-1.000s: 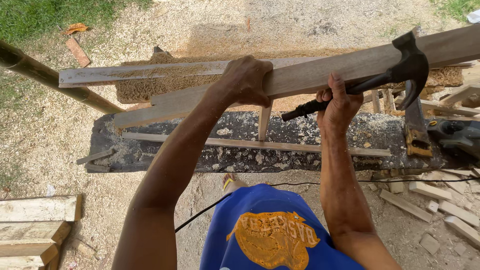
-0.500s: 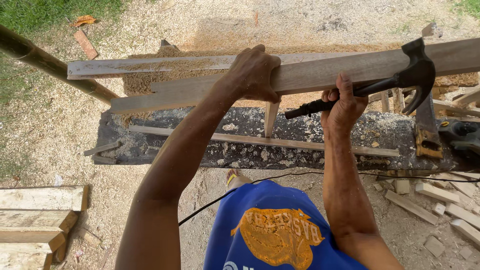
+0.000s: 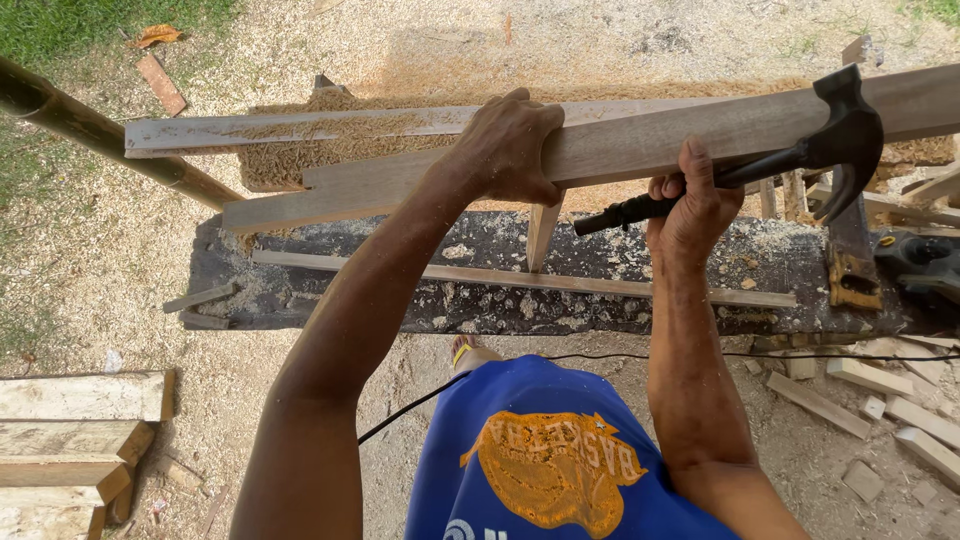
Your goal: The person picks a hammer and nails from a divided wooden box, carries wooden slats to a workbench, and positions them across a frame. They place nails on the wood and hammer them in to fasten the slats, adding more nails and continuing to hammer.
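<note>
My left hand grips a long pale wooden plank from above, holding it raised and tilted over a dark workbench. My right hand holds a black claw hammer by its handle, just under the plank; the hammer head lies against the plank's face at the right. A short wooden leg piece hangs down from the plank between my hands.
A second plank dusted with sawdust lies behind. A bamboo pole slants in from the left. Stacked boards sit at lower left, wood offcuts at right. A black cable runs under the bench.
The plank, both hands and the hammer have shifted slightly right and up in view. Both grips are unchanged.
</note>
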